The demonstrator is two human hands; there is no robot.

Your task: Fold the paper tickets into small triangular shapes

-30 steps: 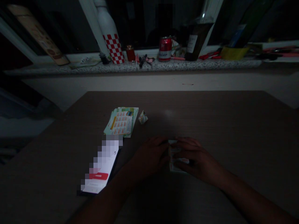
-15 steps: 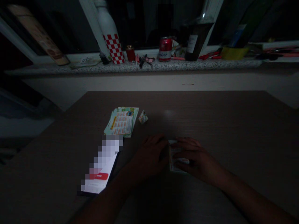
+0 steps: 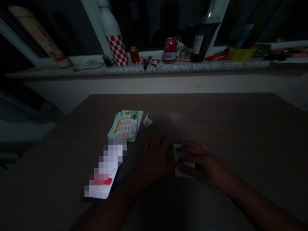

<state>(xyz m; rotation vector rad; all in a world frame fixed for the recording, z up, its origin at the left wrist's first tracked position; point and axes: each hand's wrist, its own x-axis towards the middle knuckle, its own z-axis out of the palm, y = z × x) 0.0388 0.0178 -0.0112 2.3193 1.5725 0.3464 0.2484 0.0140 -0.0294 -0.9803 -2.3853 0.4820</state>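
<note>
In dim light, a small printed paper card (image 3: 178,174) lies flat on the table. Spread over its right part are the fingers of my right hand (image 3: 199,162), which presses on it from above without wrapping round it. My left hand (image 3: 157,158) is just left of the card, its fingers bent and apart, with the thumb tip at the card's left edge. Beyond the left hand sits a small folded paper piece (image 3: 147,121) with pointed corners. A loose stack of printed cards (image 3: 125,126) lies left of that piece.
A lit phone (image 3: 102,189) lies by my left forearm, its screen partly blurred out. On the granite windowsill (image 3: 154,68) stand a checkered white bottle (image 3: 116,45), a red can (image 3: 170,50), a dark bottle (image 3: 199,46) and a small red jar (image 3: 134,55).
My left hand has shifted slightly; its fingers have lifted away from the card's top left, while the thumb has come to the card's left edge. My right hand stays in place.
</note>
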